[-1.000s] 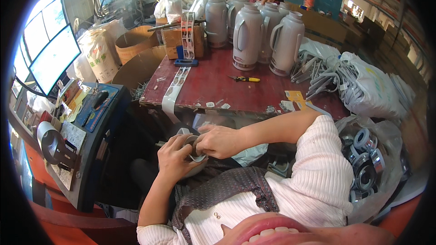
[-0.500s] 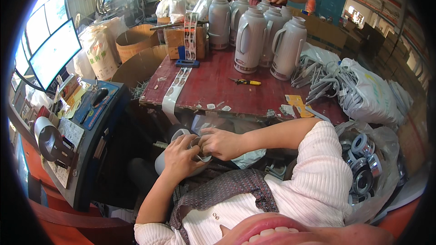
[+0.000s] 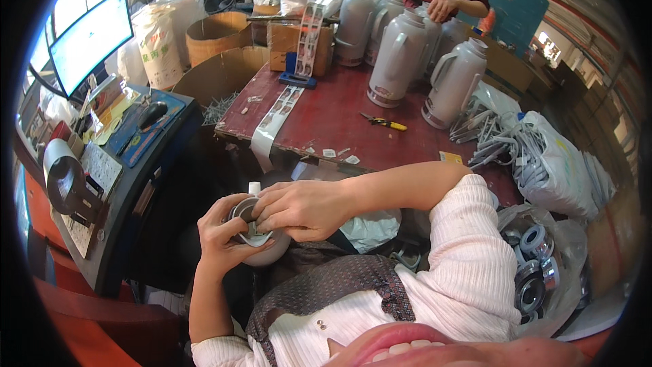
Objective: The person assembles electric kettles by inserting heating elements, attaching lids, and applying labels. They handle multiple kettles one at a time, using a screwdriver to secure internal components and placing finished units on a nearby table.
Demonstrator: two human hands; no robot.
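A pale grey thermos flask (image 3: 275,251) is in my lap, its open mouth facing up towards me. A light handle part (image 3: 255,189) stands out on its far side. My left hand (image 3: 224,231) is closed around the flask's top from the left, thumb along the near rim. From the right, my right hand (image 3: 299,209) presses its bent fingers onto the rim of the mouth. A grey ring (image 3: 244,209) shows at the mouth between both hands. Whether my right fingertips also pinch something small is hidden.
Several finished-looking flasks (image 3: 397,61) stand on the red table (image 3: 339,119), near a co-worker's hands (image 3: 443,8). Yellow-handled cutters (image 3: 384,122) and a label strip (image 3: 278,114) lie there. Grey handles (image 3: 489,129) are heaped at right, above a bag of metallic rings (image 3: 536,265). A desk with a monitor (image 3: 92,44) is at left.
The flask has turned and tilted, so its mouth faces me more. My left hand has shifted from over the top to the left side of the rim; my right hand stays at the mouth.
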